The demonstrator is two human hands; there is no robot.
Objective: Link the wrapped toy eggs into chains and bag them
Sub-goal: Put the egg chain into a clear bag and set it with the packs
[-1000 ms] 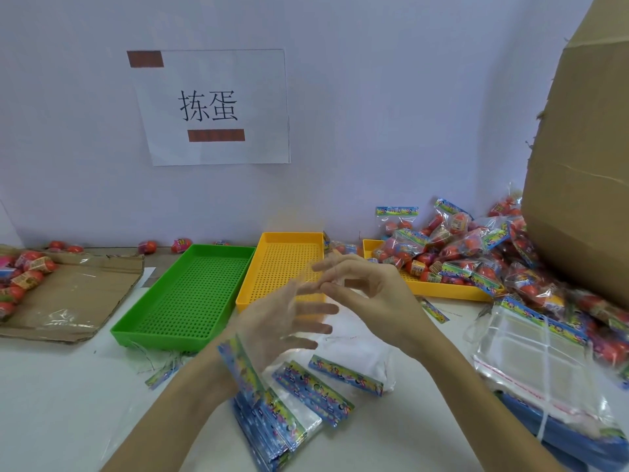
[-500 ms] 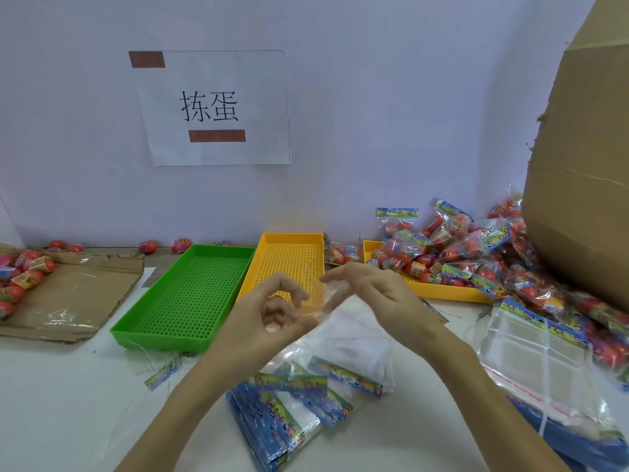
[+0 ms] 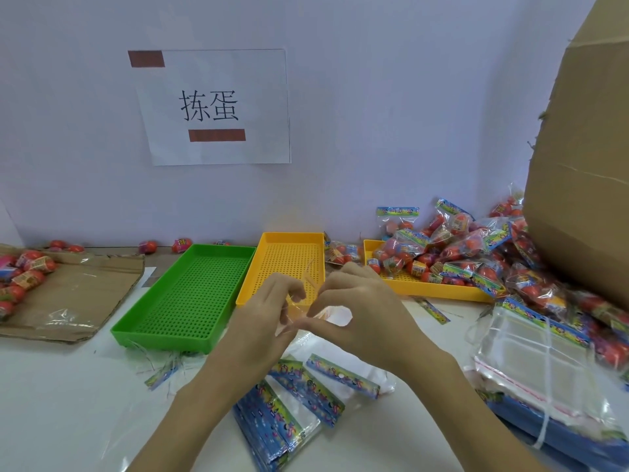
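Two hands meet above the near end of the middle yellow tray (image 3: 289, 253): the left hand (image 3: 262, 321) and right hand (image 3: 360, 311) both pinch one thin clear bag (image 3: 299, 310), almost invisible between the fingertips. It looks weightless, limp and slippery, so pinching it at its mouth edge seems best. Wrapped toy eggs (image 3: 452, 250) lie piled toward the tabletop's far right corner, more at its left edge.

Two hands: left hand (image 3: 262, 321), right hand (image 3: 364, 311). Three perforated trays: one green tray (image 3: 190, 294), two yellow trays (image 3: 289, 264) (image 3: 429, 287). One paper sign (image 3: 214, 107) on wall. One big cardboard box (image 3: 585, 185). Bagged eggs (image 3: 452, 253), loose eggs (image 3: 27, 267), empty bags (image 3: 299, 396): too many for exact count.
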